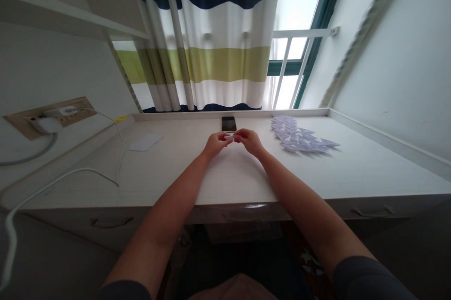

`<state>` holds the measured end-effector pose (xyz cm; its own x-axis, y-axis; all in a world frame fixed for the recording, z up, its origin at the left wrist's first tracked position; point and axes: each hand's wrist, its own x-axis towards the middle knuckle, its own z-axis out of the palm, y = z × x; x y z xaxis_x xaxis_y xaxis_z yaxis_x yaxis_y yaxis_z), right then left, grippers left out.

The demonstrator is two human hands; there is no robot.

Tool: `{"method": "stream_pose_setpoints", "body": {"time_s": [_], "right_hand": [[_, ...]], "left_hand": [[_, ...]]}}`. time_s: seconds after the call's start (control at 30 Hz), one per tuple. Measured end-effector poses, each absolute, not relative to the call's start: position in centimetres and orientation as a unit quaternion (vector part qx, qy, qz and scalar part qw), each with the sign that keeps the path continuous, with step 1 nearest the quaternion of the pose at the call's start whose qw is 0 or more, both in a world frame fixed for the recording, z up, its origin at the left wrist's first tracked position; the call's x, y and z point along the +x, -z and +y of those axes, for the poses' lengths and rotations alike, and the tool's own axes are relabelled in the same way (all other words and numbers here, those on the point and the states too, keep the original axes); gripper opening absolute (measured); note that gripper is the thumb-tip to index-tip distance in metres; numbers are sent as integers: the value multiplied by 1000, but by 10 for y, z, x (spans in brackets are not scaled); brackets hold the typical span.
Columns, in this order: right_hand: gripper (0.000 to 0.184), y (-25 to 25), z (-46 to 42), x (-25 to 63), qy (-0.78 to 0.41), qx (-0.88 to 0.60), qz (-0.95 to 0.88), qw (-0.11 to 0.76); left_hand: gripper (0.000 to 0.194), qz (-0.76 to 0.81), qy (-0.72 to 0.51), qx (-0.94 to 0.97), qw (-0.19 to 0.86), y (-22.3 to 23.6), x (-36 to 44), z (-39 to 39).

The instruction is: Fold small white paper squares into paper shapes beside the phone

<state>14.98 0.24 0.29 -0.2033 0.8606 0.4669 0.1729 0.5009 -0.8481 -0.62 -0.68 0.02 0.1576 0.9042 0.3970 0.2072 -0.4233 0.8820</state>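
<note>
Between my two hands, over the middle of the white desk, is a small piece of white paper (229, 138). My left hand (214, 144) pinches its left end, and my right hand (248, 140) grips the right end. Fingers partly cover the paper, so its folds cannot be made out. Just beyond my hands lies a dark phone (229, 123). A spread of folded white paper triangles (299, 135) rests to the right. Off to the left are some flat white paper sheets (146, 141).
A white cable (121, 149) runs across the left of the desk (232, 177) from a wall socket (52, 114) with plugs in it. A raised rim (197, 114) borders the back, below a striped curtain (211, 55). Drawer handles (372, 211) show along the front.
</note>
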Motion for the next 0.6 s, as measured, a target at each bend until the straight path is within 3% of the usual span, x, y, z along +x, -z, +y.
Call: {"method": "stream_pose_setpoints", "body": {"time_s": [0.23, 0.6], "right_hand": [[25, -2, 3, 147, -377, -364, -678, 515], [22, -6, -2, 149, -434, -387, -641, 500]], "left_hand": [[20, 410, -505, 678, 342, 0, -8, -6], [25, 428, -487, 649, 398, -5, -5, -12]]}}
